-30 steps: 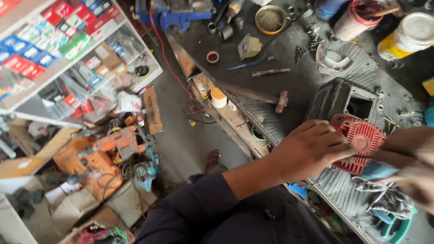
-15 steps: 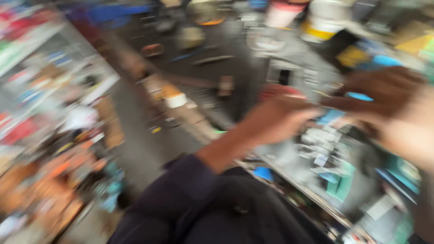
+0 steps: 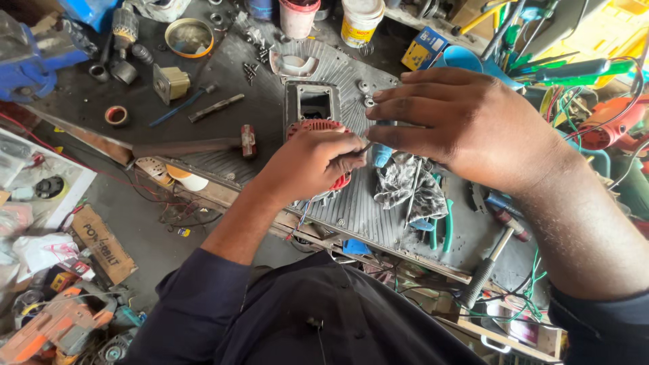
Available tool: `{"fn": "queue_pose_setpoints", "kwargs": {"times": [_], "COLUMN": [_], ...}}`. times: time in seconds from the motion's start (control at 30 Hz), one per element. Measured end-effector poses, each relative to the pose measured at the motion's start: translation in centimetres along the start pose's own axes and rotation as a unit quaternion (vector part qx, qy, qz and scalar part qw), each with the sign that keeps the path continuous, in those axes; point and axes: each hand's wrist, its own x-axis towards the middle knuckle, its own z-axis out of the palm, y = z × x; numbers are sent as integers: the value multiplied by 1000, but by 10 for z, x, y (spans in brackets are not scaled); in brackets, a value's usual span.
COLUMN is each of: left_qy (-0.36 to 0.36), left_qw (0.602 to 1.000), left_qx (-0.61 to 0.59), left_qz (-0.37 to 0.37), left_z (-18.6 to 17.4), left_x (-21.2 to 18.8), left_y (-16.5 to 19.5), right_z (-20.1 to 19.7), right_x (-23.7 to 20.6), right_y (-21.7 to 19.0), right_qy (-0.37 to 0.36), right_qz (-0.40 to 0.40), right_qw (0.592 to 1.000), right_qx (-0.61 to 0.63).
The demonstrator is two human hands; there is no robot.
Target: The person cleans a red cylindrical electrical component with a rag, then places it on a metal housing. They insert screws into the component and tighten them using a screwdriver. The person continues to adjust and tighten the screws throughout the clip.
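Observation:
My left hand (image 3: 307,162) is closed around a red finned round part (image 3: 318,126) that rests on a grey ribbed metal plate (image 3: 351,209). Close to its right, my right hand (image 3: 466,125) hovers with its fingers stretched toward the left. A blue-handled tool (image 3: 382,155) shows under those fingers, and its thin metal shaft reaches to my left fingertips. Most of the red part is hidden by my left hand. A black open housing (image 3: 314,101) stands just behind the red part.
A crumpled grey rag (image 3: 405,186), green-handled pliers (image 3: 446,226) and a hammer (image 3: 493,260) lie at the right of the plate. Another hammer (image 3: 203,145) lies left. Buckets (image 3: 358,20) stand at the back, a blue vise (image 3: 27,61) far left. An orange power tool (image 3: 54,324) lies on the floor.
The view swung and blurred, then settled. My right hand has come in from the right edge and now sits close over the red part, next to my left hand.

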Motion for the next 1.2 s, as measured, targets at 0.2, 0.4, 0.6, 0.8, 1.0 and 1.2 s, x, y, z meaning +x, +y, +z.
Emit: {"fn": "queue_pose_setpoints", "kwargs": {"times": [0.2,0.4,0.6,0.8,1.0,1.2], "left_qy": [18,0,-5,4,25,79], "left_qw": [998,1000,997,997,995,985], "left_qx": [44,30,42,57,78,138], "left_qz": [28,0,58,59,53,62], "left_z": [3,2,-4,-6,3,10], "left_x": [-4,-7,-4,-12,-23,-32], "left_y": [-5,-9,-9,-14,-26,-35], "right_z": [6,0,10,13,50,77], "right_x": [6,10,5,20,59,95], "right_y": [-7,-10,-17,-30,-37,-59], "right_qy": [-10,-10,-24,-211,-406,-277], "right_qz": [-11,-18,56,203,302,304], "right_qw": [1000,1000,998,954,855,909], "right_qx": [9,20,-15,-69,-114,-60]}}
